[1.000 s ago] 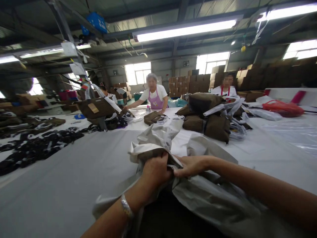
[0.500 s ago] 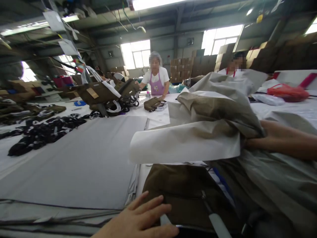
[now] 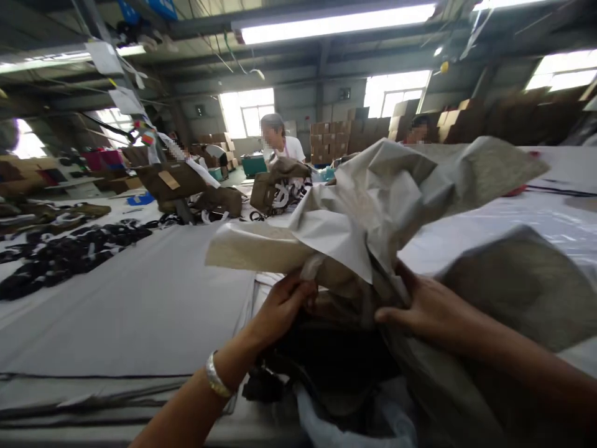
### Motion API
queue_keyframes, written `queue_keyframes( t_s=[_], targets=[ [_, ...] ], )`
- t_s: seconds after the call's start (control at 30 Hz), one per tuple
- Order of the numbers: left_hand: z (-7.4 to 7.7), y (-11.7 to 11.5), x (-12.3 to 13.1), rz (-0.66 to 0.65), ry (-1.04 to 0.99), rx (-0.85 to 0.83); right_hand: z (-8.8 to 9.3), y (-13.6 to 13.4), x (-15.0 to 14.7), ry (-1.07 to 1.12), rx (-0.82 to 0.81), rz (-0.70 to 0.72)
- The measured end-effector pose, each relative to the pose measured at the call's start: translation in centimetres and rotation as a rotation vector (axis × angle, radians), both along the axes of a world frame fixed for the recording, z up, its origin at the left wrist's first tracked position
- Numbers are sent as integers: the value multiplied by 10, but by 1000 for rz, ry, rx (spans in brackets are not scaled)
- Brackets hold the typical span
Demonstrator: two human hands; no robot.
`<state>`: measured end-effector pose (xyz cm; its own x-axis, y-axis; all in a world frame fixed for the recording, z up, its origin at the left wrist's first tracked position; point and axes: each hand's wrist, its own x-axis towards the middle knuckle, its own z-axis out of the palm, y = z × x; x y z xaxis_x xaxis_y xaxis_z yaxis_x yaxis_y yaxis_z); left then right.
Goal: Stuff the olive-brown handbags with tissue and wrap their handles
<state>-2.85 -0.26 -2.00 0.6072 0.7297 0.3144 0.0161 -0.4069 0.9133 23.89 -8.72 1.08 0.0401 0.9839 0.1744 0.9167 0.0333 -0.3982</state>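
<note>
Compared with half a second ago, the left hand is up off the dark bag, and the grey sheet, then held off to the right, rises crumpled between both hands. Right hand pinches a gathered fold of it, thumb on the near side and fingers mostly hidden behind. Left fingers bend toward the thumb under the sheet's flap; I cannot tell whether they pinch anything. A silvery bracelet circles the left wrist. Below the hands, by the near edge of the bench, the dark bag sits in shadow under the sheet, with pale plastic at its front. Just left, a stack of flat grey sheets covers the near left part of the bench; beyond it, black straps lie heaped toward the left edge. Near a slanting post is a brown bag with a tag. By the far edge, a co-worker in a white shirt is now turned sideways behind more brown bags. Cardboard boxes stand stacked beyond.
</note>
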Motion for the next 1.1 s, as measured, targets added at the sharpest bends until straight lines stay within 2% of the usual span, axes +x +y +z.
queue_keyframes(
  t_s=[0.1,0.17,0.27,0.33,0.37,0.4,0.43,0.5,0.53,0.67,0.77,0.8,0.87,1.03,1.1],
  targets=[
    [4,6,22,30,-61,24,-10,10,-21,-4,68,106],
    [10,10,25,88,-49,70,-15,20,-28,-74,64,86],
    [23,3,7,264,3,206,-16,40,-23,-165,47,-17],
    [29,-17,-10,383,42,346,-13,53,-15,-175,59,-47],
    [28,-30,-18,403,95,415,-13,59,-11,-176,60,-47],
    [25,-43,-25,357,234,507,-13,65,-8,-178,57,-40],
    [19,-56,-29,237,436,558,-14,70,-6,-179,53,-30],
    [0,-73,-30,17,871,571,-18,78,-4,-183,48,-14],
    [-12,-76,-28,-42,975,557,-21,81,-4,-186,47,-10],
    [-54,-70,-6,-209,1192,670,-31,91,-4,-205,41,-4],
    [-67,-63,10,-213,1298,767,-32,96,1,-226,36,-7],
    [-65,-62,13,-195,1298,773,-30,98,4,-235,39,-18],
    [-52,-63,12,-197,1272,801,-22,101,11,-250,51,-51],
    [5,-72,-23,-243,1076,838,4,111,22,-287,78,-68],
    [18,-75,-35,-253,997,811,5,113,20,-305,70,-21]
  ],
)
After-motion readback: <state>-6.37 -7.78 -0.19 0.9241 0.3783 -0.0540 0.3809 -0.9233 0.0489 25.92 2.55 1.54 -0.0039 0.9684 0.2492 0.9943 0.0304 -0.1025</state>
